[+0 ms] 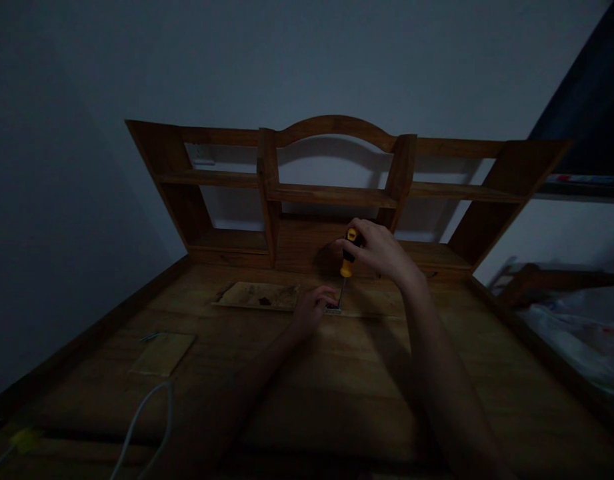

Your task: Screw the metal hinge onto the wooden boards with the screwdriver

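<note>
My right hand (381, 252) is closed round the yellow and black handle of a screwdriver (347, 261), held upright with its shaft pointing down onto a small metal fitting (333, 309) on the wooden desk top (337, 373). Beside the screwdriver tip, my left hand (311, 311) rests on the desk with its fingers curled against that fitting. A rough, lighter recess (259, 295) in the desk surface lies just left of my left hand.
A wooden hutch with shelves (331, 193) stands at the back of the desk against the wall. A small wooden panel (163, 353) lies at the left, with a white cable (141, 417) in front of it. A bed with pale bedding (581, 333) is at the right.
</note>
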